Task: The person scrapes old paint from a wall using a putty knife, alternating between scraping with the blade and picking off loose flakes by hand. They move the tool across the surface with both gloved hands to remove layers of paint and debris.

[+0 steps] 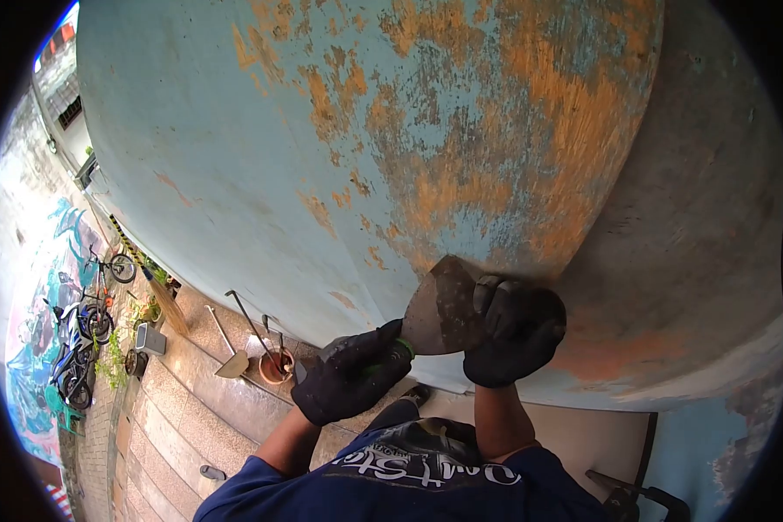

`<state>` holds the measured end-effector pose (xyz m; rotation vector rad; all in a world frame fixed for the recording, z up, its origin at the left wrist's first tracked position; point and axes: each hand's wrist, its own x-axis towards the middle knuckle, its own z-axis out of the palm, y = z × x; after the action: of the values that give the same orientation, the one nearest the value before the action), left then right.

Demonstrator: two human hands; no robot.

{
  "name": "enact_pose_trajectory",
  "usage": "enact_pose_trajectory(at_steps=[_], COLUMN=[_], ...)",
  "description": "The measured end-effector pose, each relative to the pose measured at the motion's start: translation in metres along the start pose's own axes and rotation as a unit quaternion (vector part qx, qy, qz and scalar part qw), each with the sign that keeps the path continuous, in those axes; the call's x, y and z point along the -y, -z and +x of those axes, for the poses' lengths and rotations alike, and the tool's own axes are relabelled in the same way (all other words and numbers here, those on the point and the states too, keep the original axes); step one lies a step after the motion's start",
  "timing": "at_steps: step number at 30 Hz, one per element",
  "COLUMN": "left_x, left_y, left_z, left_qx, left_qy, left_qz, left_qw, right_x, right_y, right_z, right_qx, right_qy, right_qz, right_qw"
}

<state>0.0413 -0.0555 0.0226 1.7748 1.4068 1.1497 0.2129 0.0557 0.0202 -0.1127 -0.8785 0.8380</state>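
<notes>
Black gloves cover both hands. My left hand [354, 372] is closed round the green handle of a wide metal scraper [444, 309], whose blade points up and to the right. Against the blade's right side rests my right hand [515, 331], its fingers bent over the metal. The blade's top corner meets the wall [235, 174], or appears to. Pale blue paint covers much of this wall, with orange and brown patches where the paint is worn, mostly above and right of the blade.
At the lower left, a pot [276, 366] holding tools and a dustpan [232, 364] stand on the tiled floor. Beyond are a broom [167, 304], a grey container [150, 339] and parked motorcycles [78, 348]. A black-handled tool [661, 496] lies lower right.
</notes>
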Motion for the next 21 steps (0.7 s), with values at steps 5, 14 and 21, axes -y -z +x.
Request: enact_pose_trajectory(at_steps=[5,14,21], left_x=[0.001,-0.005,0.001], left_y=[-0.011,-0.017,-0.022], left_z=[-0.005,-0.008,-0.011], left_qx=[-0.013,-0.033,-0.042], left_qy=[0.003,0.008,0.083], left_qz=[0.046,0.054,-0.027], left_qw=[0.999,0.998,0.995], right_x=[-0.001,0.103,0.168], right_y=[0.023,-0.015,0.042], right_z=[-0.001,0.036,-0.003], right_qx=[0.036,0.206,0.311], right_qy=[-0.031,0.067,0.124], right_qz=[0.001,-0.445,-0.208], right_qw=[0.999,0.869,0.919])
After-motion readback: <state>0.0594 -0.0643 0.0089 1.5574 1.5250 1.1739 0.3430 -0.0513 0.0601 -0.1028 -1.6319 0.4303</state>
